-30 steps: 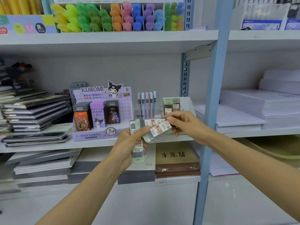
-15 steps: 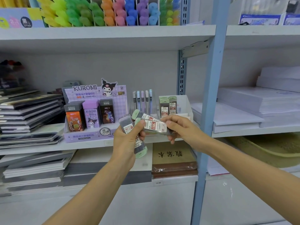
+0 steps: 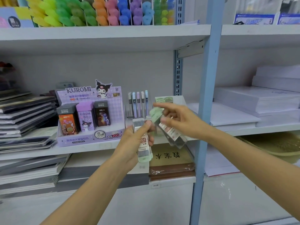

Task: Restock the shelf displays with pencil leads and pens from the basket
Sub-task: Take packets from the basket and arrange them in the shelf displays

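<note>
Right hand (image 3: 183, 122) pulled lead cases (image 3: 172, 134) away; clear, green-capped; red-white labels

We are counting three lead boxes (image 3: 84, 118), five pens (image 3: 138, 103), plus left hand (image 3: 130, 143) and right hand (image 3: 183, 124) gripping lead cases (image 3: 143, 144).
</note>
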`<state>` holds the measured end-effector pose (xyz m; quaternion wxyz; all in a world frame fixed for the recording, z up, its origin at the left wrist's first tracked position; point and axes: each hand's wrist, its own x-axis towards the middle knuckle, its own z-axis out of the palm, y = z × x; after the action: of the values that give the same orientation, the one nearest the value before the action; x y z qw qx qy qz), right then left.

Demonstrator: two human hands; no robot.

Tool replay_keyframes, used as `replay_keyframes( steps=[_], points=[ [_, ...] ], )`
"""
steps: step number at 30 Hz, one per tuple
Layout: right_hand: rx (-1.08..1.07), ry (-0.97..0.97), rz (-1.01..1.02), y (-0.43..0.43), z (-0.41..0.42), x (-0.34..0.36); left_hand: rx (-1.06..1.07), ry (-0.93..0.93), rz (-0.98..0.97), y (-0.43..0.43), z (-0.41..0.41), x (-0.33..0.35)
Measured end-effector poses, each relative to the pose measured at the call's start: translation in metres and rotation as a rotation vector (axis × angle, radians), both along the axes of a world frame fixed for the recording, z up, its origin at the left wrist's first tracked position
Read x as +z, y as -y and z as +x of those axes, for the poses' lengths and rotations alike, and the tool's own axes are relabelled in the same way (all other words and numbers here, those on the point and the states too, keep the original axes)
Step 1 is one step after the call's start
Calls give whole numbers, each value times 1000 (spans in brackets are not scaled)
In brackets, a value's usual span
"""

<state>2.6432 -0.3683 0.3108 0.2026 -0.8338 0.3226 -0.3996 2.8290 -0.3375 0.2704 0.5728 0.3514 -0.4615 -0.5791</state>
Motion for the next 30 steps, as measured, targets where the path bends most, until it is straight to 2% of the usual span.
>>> replay_keyframes(
  steps=[3,5,7,11,18,22,26,30],
  points=[
    [-65,308,31,13,-19,27,-54,-143,87,4,0,5],
    [-131,505,-21,25,-31,46,-49,-154,93,5,1,5],
    [-208,580,-59,39,-36,56,-56,-109,54,5,2,3],
    [-316,482,-76,62,-23,49,-74,-69,-6,4,3,0],
    [-426,394,-48,86,-12,30,-47,-74,17,3,9,-3],
    [-427,397,-76,92,-18,33,-36,-63,16,7,13,-5],
    [-418,236,-87,98,-19,36,-35,-68,14,11,13,-7],
    [-437,211,-78,105,-15,34,-22,-53,13,13,13,-10]
  ],
)
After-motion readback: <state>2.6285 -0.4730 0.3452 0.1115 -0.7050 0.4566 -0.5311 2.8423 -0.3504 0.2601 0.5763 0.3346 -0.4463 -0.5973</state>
